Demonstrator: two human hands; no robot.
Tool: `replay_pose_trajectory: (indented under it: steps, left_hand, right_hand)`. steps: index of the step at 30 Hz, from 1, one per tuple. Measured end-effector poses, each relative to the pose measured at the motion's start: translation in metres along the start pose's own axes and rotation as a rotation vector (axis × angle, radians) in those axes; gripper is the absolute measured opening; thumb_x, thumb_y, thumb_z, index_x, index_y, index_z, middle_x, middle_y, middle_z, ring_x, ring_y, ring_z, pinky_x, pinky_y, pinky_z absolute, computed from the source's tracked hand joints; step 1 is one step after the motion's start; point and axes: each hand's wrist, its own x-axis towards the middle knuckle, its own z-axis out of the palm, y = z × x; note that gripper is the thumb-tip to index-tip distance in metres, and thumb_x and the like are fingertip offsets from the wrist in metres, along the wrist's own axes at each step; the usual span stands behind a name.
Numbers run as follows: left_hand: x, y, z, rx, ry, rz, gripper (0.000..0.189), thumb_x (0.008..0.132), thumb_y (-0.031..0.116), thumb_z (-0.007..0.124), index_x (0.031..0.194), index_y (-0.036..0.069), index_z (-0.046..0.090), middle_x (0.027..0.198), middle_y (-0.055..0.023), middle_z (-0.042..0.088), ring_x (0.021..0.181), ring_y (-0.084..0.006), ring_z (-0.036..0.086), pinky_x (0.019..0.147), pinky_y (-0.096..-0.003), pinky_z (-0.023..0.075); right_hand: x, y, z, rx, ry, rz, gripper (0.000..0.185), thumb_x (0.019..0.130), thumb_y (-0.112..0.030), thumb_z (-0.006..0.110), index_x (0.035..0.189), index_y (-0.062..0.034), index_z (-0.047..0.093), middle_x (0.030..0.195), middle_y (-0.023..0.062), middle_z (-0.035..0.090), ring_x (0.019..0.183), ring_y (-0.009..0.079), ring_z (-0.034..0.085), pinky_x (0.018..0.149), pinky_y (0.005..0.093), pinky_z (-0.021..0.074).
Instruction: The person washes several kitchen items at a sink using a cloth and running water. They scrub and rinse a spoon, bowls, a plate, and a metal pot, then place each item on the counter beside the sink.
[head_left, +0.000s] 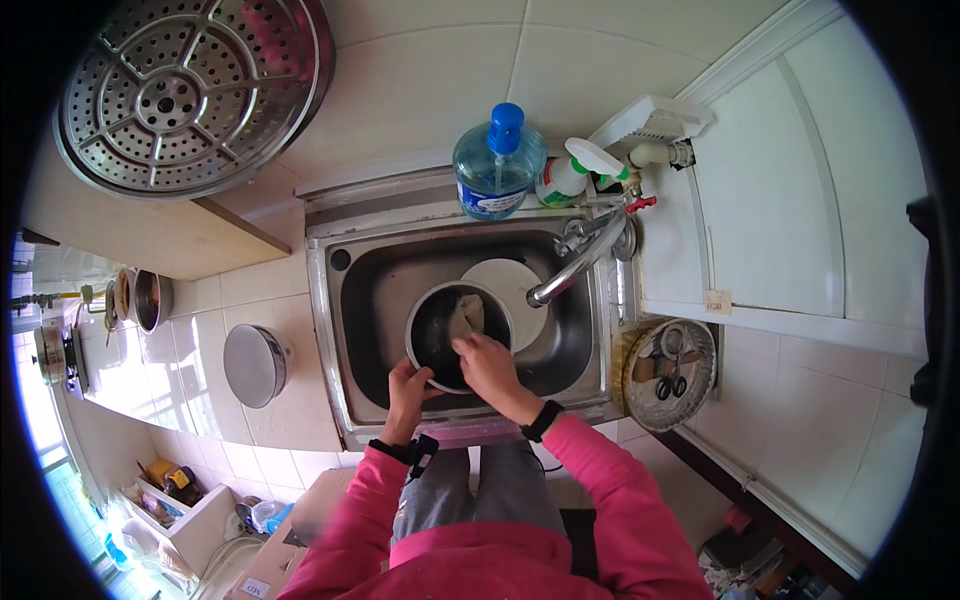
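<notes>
My left hand (409, 390) grips the near left rim of a round, dark-inside metal bowl (435, 337) held in the stainless steel sink (390, 262). A crumpled beige cloth (470, 313) lies against the bowl's inside, and the fingers of my right hand (487, 367) are on its lower end. Behind the bowl, partly hidden by it, a white plate (529, 319) rests in the sink. The curved chrome faucet (574, 274) reaches over the plate from the back right corner. No water stream shows at its spout.
At the sink's back edge stand a blue-capped pump bottle (499, 169) and a spray bottle (566, 180). Right of the sink is a basket (671, 405) with scissors and a strainer. A bowl (255, 367) sits on the left tiled counter. A large steamer tray (180, 97) looms upper left.
</notes>
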Motion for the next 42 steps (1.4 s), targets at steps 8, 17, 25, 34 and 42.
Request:
replay_pose_trajectory:
  steps: [8,17,25,34,42]
  left_hand:
    - [0.003,-0.011,0.000,-0.011,0.007,0.015,0.018,0.080,-0.004,0.051,0.097,-0.001,0.059,0.083,-0.0065,0.064,0.069,-0.0164,0.065,0.057,-0.0307,0.0601]
    - [-0.005,-0.001,0.010,-0.053,-0.016,0.029,0.022,0.080,-0.005,0.051,0.100,-0.002,0.058,0.086,-0.0081,0.064,0.073,-0.0183,0.066,0.059,-0.0314,0.0606]
    - [-0.013,0.002,0.018,-0.019,-0.041,0.077,0.020,0.081,-0.006,0.050,0.100,-0.003,0.058,0.085,-0.0075,0.064,0.075,-0.0170,0.065,0.060,-0.0301,0.0602]
    - [0.002,-0.011,0.046,-0.139,0.096,0.269,0.015,0.082,-0.007,0.050,0.092,0.002,0.055,0.080,-0.0009,0.059,0.068,-0.0099,0.061,0.051,-0.0229,0.0530]
    - [0.014,0.003,0.040,0.436,0.193,0.384,0.021,0.075,-0.004,0.057,0.096,-0.001,0.058,0.068,-0.0107,0.054,0.056,-0.0158,0.052,0.051,-0.0322,0.0452]
  right_hand:
    - [0.011,-0.011,-0.048,0.120,0.196,-0.098,0.025,0.069,-0.007,0.066,0.094,-0.0112,0.068,0.081,0.0062,0.055,0.076,0.0268,0.059,0.067,0.0374,0.0494]
    - [0.011,0.067,-0.045,0.020,0.368,0.332,0.025,0.079,-0.004,0.061,0.103,-0.0100,0.066,0.108,0.0092,0.058,0.086,0.0295,0.062,0.070,0.0388,0.0514]
    - [0.037,0.080,-0.023,-0.104,0.163,0.150,0.046,0.079,-0.013,0.065,0.118,0.0035,0.050,0.117,0.0258,0.051,0.106,0.0441,0.053,0.083,0.0451,0.0471]
    - [0.005,0.080,0.011,0.395,-0.062,0.990,0.046,0.085,-0.030,0.061,0.113,0.0059,0.053,0.103,0.0221,0.063,0.092,0.0309,0.065,0.073,0.0394,0.0514]
    - [-0.007,0.112,0.053,1.156,-0.076,1.031,0.036,0.084,-0.024,0.065,0.107,0.0029,0.060,0.095,0.0114,0.066,0.083,0.0250,0.067,0.063,0.0370,0.0545]
